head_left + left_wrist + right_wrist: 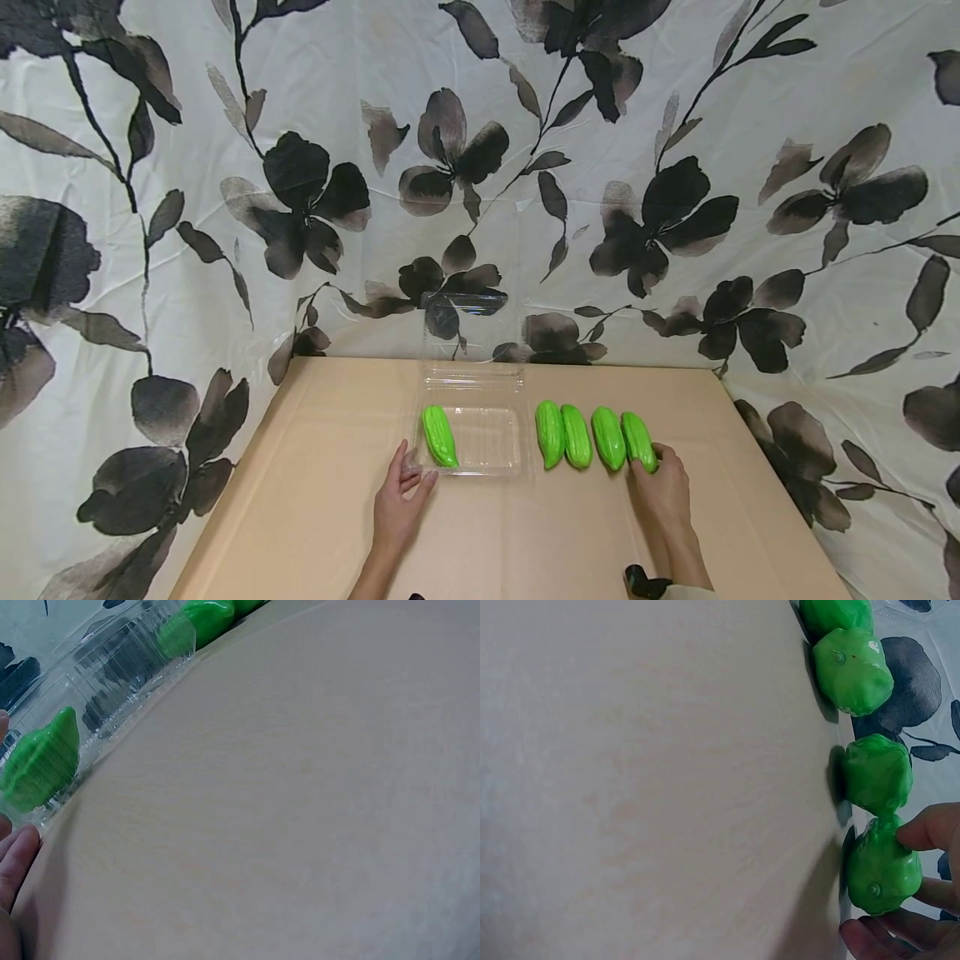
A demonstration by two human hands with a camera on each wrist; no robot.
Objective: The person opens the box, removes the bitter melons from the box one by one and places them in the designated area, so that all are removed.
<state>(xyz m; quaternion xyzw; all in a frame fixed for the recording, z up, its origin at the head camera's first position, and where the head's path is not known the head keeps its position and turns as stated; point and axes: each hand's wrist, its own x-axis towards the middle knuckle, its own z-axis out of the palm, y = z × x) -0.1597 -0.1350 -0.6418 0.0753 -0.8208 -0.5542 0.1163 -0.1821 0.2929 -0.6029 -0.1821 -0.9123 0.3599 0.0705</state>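
At the near edge, a black device (pixel 647 582) sits at the right wrist, just beyond the sleeve (pixel 686 593). The left hand (pixel 399 512) reaches to the near left corner of a clear plastic tray (pixel 483 437), its thumb and fingers apart and gripping the corner, presumably to steady so light a container. The right hand (pixel 663 492) pinches the near end of the end gourd (pixel 637 435), thumb on one side and fingers on the other; this rightmost piece has a free outer flank, which likely eases the grip. To its left lie three green gourds (pixel 608 437), the row running roughly side by side on the board (pixel 510 550), probably for easy reach. A single gourd (pixel 439 436) lies inside the tray against its left side, leaving the remaining floor bare. Beyond, the hinged lid (pixel 465 306) stands raised, giving access from above. A floral cloth (pixel 517 242) forms the background.
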